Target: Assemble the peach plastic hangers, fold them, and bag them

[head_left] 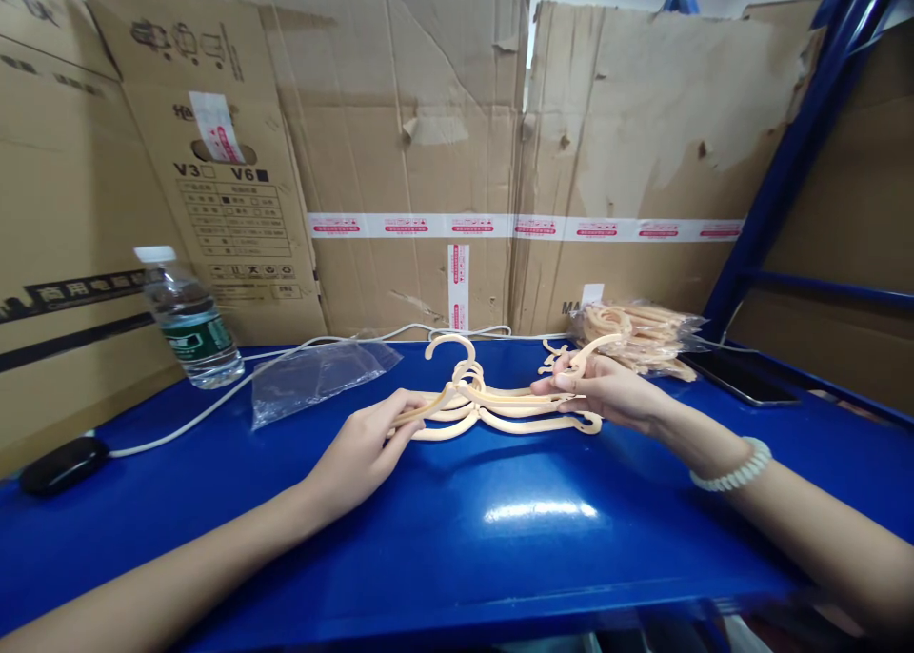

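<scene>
- Blue desk (457, 539), glossy, walled at the back and the left by flattened cardboard sheets (414, 139); a blue rack post (800, 158) slants up on the right.
- I see a small bunch of pale peach plastic hangers (500, 410) lying flat at mid-desk, hooks pointing toward the cardboard, arms overlapping.
- My left hand (371, 444) is at the bunch's left end, narrow, thumb and fingers pinched on the tip of one hanger arm, wrist resting on the desk.
- My right hand (606, 391) is at the right end, closed over the arms there, thumb on top. The bunch spans the gap between the two hands.
- One pale arm rises from the right hand toward the back; I cannot tell whether it belongs to the bunch or is a separate hanger.
- Just behind the right hand: a bagged stack (643, 334) of the same hangers in clear wrap, close to the knuckles but apart from them.
- Beaded white bracelet (735, 467) on the right wrist.
- Right of the stack, a dark flat device (743, 377) lies on the desk.
- Left of the bunch, an empty clear plastic bag (314, 372), crumpled, near the left hand but not touching it.
- Far left: a water bottle (189, 320), upright, white cap on; a white cable (214, 396) runs along the back of the desk and past it to a dark oval object (64, 463) at the desk edge.
- Nothing lies between either hand and the bunch.
</scene>
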### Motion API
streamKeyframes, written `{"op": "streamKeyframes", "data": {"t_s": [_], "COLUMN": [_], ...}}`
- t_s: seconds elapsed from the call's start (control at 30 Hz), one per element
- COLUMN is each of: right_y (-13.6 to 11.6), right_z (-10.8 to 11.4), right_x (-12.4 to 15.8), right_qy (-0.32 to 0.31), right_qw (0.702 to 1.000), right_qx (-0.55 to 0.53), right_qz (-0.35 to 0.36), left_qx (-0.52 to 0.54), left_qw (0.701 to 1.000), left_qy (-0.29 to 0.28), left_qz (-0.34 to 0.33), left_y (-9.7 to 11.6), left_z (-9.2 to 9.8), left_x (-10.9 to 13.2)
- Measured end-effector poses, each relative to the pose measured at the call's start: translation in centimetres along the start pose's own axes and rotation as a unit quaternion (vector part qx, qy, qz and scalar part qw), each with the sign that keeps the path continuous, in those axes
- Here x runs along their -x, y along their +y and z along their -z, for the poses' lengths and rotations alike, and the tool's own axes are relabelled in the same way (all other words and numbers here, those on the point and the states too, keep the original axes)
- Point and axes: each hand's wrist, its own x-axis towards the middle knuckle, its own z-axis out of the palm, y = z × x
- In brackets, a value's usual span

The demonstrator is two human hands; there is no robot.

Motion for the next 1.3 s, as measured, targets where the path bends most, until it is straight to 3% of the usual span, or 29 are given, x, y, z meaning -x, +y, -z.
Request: {"op": "streamKeyframes", "data": {"t_s": [0.17,0.43,0.8,1.07,1.3], "right_y": [-0.1,-0.2,0.6,1.0,0.9], "right_z": [0.0,0.1,-0.4,-1.6,-1.6], "right_x": [0.2,0.2,-0.2,-0.4,-0.4], "right_qy": [-0.082,-0.106,-0.066,0.014,-0.004], "right_qw": [0.996,0.992,0.996,0.999,0.998], "right_qx": [-0.015,-0.028,-0.005,0.04,0.016], "right_qz": [-0.014,-0.06,-0.058,0.033,0.068], "left_qx": [-0.032,-0.039,-0.048,-0.023,-0.013], "left_qw": [0.999,0.999,0.998,0.999,0.999], "left_qy": [0.02,0.023,0.026,0.001,-0.021], "left_qz": [-0.013,-0.014,-0.042,-0.029,0.021], "left_y": [-0.1,-0.2,-0.2,0.1,0.4], "left_z": [0.0,0.0,-0.2,0.0,0.1], "left_x": [0.1,0.1,0.2,0.1,0.1]}}
